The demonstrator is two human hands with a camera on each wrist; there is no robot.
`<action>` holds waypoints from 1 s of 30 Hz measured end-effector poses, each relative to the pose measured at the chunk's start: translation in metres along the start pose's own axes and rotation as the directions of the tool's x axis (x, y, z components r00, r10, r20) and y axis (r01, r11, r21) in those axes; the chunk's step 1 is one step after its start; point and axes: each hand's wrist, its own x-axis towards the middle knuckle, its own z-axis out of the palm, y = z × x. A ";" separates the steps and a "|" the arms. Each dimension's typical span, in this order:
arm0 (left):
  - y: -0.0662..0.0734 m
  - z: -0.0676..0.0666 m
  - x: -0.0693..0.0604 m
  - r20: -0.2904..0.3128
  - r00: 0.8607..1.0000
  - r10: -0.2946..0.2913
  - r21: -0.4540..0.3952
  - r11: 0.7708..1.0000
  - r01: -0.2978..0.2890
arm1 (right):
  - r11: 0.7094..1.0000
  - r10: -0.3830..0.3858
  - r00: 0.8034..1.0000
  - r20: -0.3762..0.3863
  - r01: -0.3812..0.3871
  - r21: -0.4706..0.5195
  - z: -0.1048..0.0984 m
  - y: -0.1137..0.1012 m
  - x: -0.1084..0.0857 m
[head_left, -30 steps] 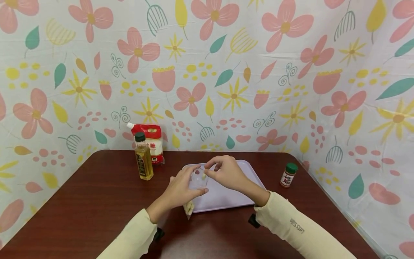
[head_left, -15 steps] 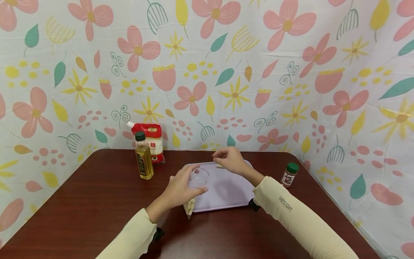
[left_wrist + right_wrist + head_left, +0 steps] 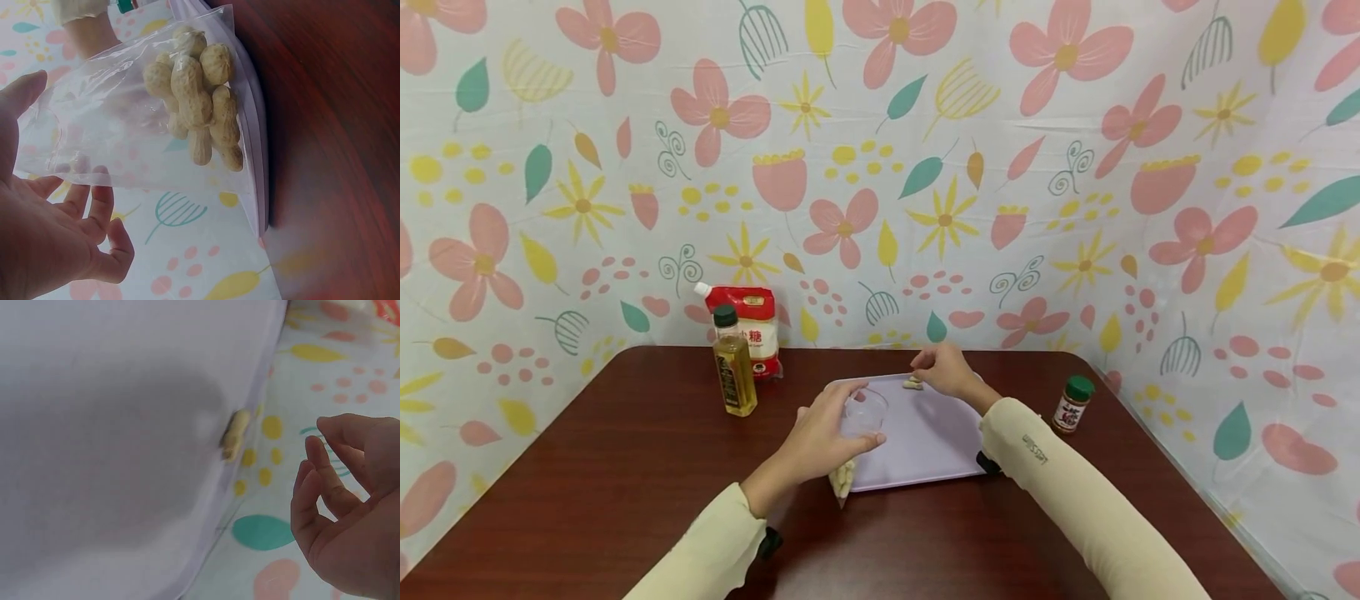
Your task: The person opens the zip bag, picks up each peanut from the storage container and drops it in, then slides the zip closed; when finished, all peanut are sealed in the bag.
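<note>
My left hand (image 3: 823, 433) holds a clear plastic bag (image 3: 112, 131) near its mouth, the thumb on one side and the fingertips on the other. Several unshelled peanuts (image 3: 194, 94) are bunched at the bag's bottom; in the head view they show just below the hand. Over the far part of the lilac tray (image 3: 917, 446) is my right hand (image 3: 946, 371), its fingers loosely bent and the thumb apart from them. Nothing shows between them in the right wrist view. Close to that hand, a peanut (image 3: 235, 435) lies on the tray by its rim.
At the back left stand a bottle of yellow oil (image 3: 734, 367) with a dark green cap and a red-and-white spouted pouch (image 3: 758, 329). A small green-capped jar (image 3: 1070, 406) is right of the tray. Behind the brown table (image 3: 625, 467) hangs a floral curtain (image 3: 850, 167).
My right hand has moved from the bag's mouth, where it pinched a peanut, to the tray's far side, then slightly right. The peanut on the tray is now uncovered. The left hand has barely moved.
</note>
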 end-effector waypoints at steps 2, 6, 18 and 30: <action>0.000 0.000 0.000 0.008 1.000 0.000 -0.003 1.000 0.000 | 0.999 0.012 1.000 0.016 -0.011 -0.049 0.002 0.007 0.003; -0.001 0.000 0.000 0.003 1.000 0.006 0.002 1.000 -0.006 | 0.989 0.094 0.991 0.095 -0.082 -0.123 0.005 0.018 0.009; -0.002 -0.001 0.000 0.013 1.000 -0.002 0.014 1.000 0.002 | 0.966 0.212 0.964 0.164 -0.180 -0.186 0.011 0.035 0.017; -0.002 0.000 0.000 -0.014 1.000 0.005 0.006 1.000 -0.005 | 0.964 0.197 0.966 0.169 -0.159 -0.214 0.016 0.038 0.021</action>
